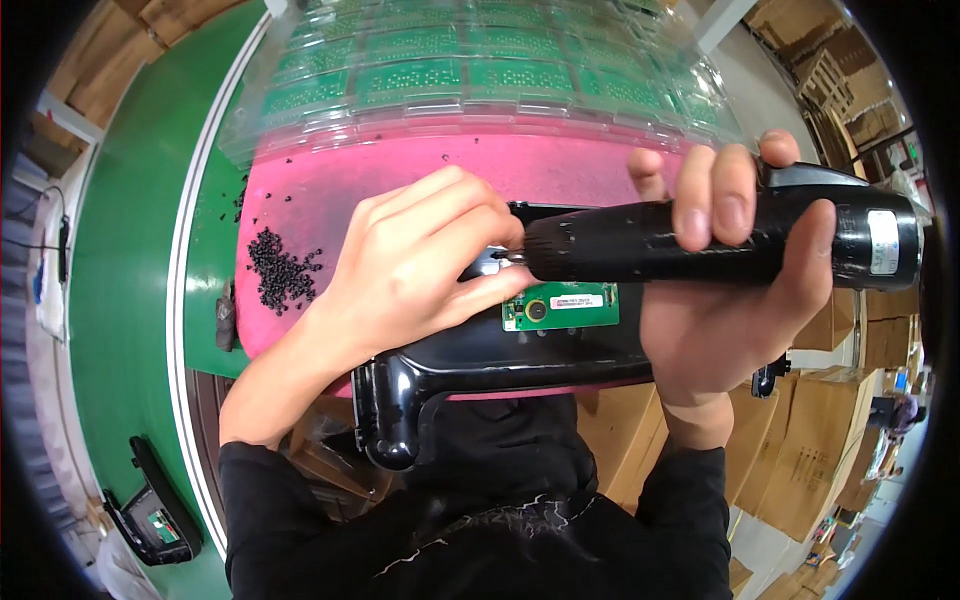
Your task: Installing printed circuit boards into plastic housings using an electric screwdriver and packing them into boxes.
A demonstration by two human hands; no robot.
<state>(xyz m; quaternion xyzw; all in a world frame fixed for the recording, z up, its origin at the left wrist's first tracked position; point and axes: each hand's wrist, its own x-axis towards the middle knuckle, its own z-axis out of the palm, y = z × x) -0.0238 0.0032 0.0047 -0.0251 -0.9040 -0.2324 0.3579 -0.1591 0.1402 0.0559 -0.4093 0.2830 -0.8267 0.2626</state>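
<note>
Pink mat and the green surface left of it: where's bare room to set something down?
Pink rectangular mat: a mostly bare strip between the clear plastic trays and the black plastic housing.
Smooth green surface: broad bare stretch left of the long white strip.
Crowded: mat's left edge, heaped small black pieces; its middle, left hand and right hand.

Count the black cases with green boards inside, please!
2: one case is on the pink mat, under the screwdriver; the other case is at lower left on the green table. More may be hidden.
</note>
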